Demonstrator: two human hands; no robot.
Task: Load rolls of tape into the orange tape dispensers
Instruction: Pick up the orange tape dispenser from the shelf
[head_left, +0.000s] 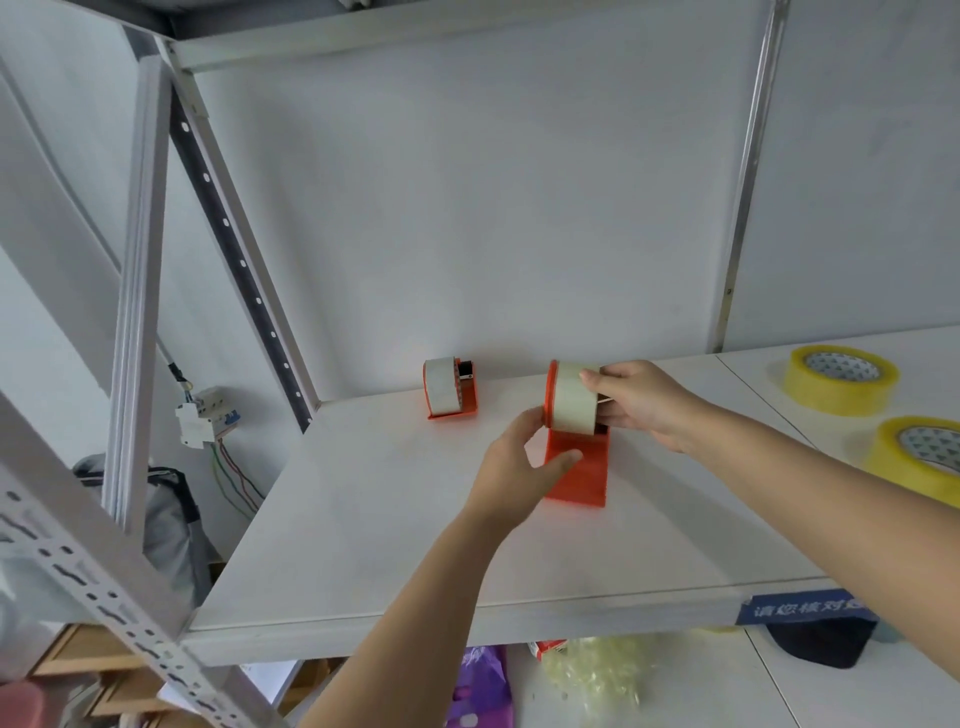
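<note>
Our right hand pinches the tape roll and our left hand grips the orange dispenser; pushing sideways may tip it.

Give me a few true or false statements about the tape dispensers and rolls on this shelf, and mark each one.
1. The left hand grips the near dispenser while the right hand holds the near roll on it. True.
2. The far dispenser has no tape in it. False: a pale roll sits in it.
3. Two yellow rolls lie on the shelf at the right. True.
4. The far dispenser stands to the right of the near dispenser. False: it stands to the left, further back on the shelf.
</note>
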